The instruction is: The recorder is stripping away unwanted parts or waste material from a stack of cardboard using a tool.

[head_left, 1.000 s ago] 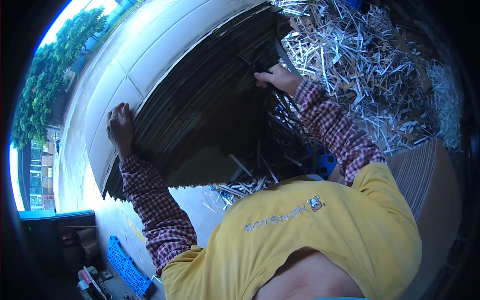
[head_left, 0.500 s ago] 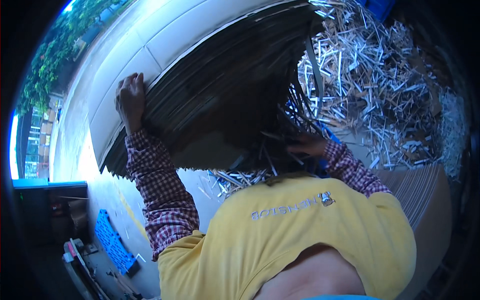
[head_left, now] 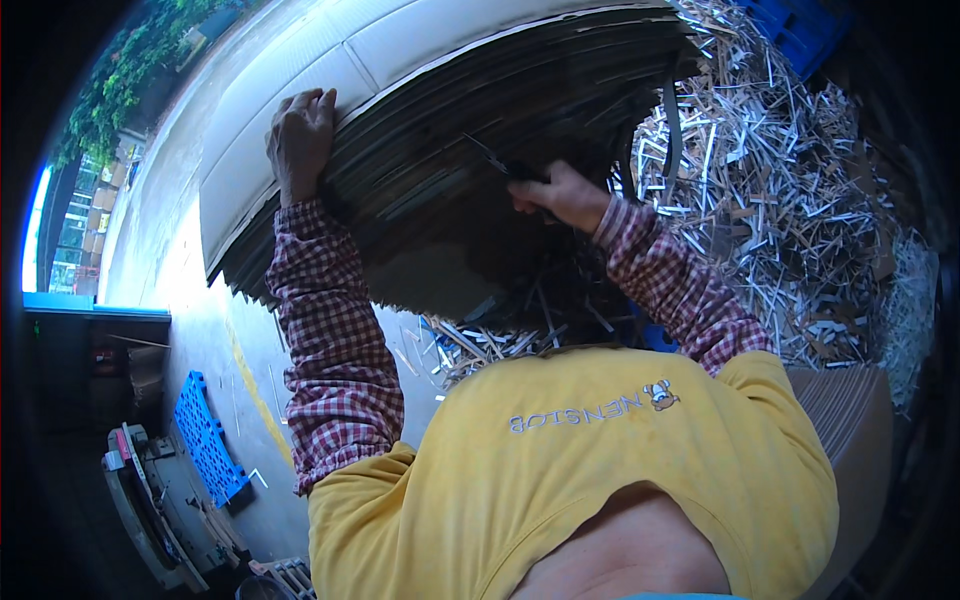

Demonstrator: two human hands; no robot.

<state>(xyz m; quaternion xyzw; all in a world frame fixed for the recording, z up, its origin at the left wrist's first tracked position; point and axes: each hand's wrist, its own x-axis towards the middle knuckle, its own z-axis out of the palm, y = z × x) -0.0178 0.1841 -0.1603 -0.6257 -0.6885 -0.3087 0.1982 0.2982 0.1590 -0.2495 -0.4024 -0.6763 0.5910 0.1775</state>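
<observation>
Head view: the person leans over a tall stack of cardboard sheets (head_left: 470, 130), seen edge-on as dark, tightly layered lines under a pale top sheet. The left hand (head_left: 300, 135) rests at the upper left corner of the stack, fingers curled over the top edge and pressing on it. The right hand (head_left: 555, 195) is against the dark side face of the stack near its middle, fingers closed around a thin dark tool (head_left: 495, 160) whose tip points up and left into the layers; whether it is a blade cannot be told. To the right and below lies a heap of cut cardboard strips (head_left: 780, 200), pale and brown, loose and tangled. A blue pallet (head_left: 205, 435) lies on the concrete floor (head_left: 170, 280) well to the lower left. Risk, as a judgement: the tool tip could slip off the packed edges toward the right wrist or body, caused by pushing at a shallow angle. The stack could also shift or fan out at the left corner if the left hand eases its pressure. Loose strips underfoot could cause a slip.
</observation>
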